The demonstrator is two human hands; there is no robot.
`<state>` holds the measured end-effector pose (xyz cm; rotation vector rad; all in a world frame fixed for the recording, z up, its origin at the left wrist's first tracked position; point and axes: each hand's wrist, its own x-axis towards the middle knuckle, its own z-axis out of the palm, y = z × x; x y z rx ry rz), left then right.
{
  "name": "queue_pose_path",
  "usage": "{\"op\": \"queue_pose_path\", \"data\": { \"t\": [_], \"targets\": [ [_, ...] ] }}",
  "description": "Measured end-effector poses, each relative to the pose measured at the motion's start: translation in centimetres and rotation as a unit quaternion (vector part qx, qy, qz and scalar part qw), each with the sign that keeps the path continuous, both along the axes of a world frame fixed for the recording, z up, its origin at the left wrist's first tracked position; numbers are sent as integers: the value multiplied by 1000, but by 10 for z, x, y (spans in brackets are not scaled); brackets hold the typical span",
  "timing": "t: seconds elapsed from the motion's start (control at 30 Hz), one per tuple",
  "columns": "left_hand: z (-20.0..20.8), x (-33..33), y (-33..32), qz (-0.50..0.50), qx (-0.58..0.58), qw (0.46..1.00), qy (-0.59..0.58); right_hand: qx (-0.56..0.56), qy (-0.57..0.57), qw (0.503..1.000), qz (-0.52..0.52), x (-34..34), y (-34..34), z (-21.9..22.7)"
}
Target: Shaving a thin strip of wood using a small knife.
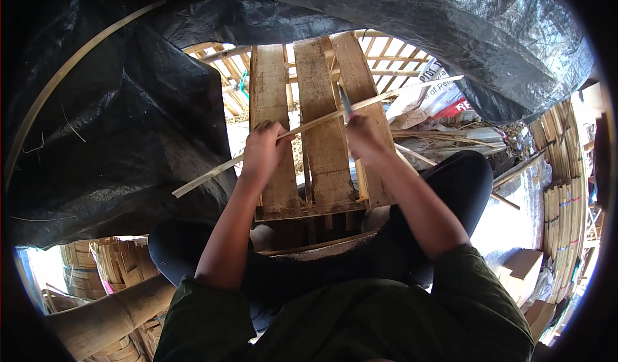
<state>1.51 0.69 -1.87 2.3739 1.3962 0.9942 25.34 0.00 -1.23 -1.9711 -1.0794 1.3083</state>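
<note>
A long, pale strip (pixel 207 176), which looks like split bamboo, slants across a bench of wooden planks (pixel 320 98), its right end higher and farther off. My left hand (pixel 264 146) is closed round the strip left of its middle. In my right hand (pixel 365 136) is a knife (pixel 346 101), its narrow blade pointing away from me and crossing the strip. The blade seems to touch the strip, though the exact contact is hard to see. My right fingers are slightly blurred but wrapped round the handle.
Black plastic sheeting (pixel 129 123) hangs at the left and overhead. Beyond the bench is a slatted bamboo frame (pixel 393 56). A printed sack (pixel 428 101) and loose strips lie to the right. Bundled strips (pixel 560 233) and a cardboard box (pixel 520 273) stand farther right; a thick bamboo pole (pixel 109 314) lies lower left.
</note>
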Motion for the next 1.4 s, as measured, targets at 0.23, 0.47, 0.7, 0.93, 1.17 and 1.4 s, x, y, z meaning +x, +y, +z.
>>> {"op": "queue_pose_path", "data": {
  "t": [0.23,0.47,0.7,0.93,1.17,1.4],
  "targets": [
    [0,-1,-2,1,-62,998,-3,5,122,980,-159,12,-5,33],
    [1,1,-1,10,-72,997,-7,19,181,972,-151,-12,-15,35],
    [4,1,-2,19,-94,995,-4,-66,164,984,17,-35,-24,36],
    [3,4,-2,10,-53,999,5,48,97,989,-101,-31,-28,18],
    [2,-5,-2,16,-61,998,3,58,-143,985,80,0,-13,56],
    [3,5,1,-3,-35,999,-8,70,-159,985,-15,41,9,2]
  ]
}}
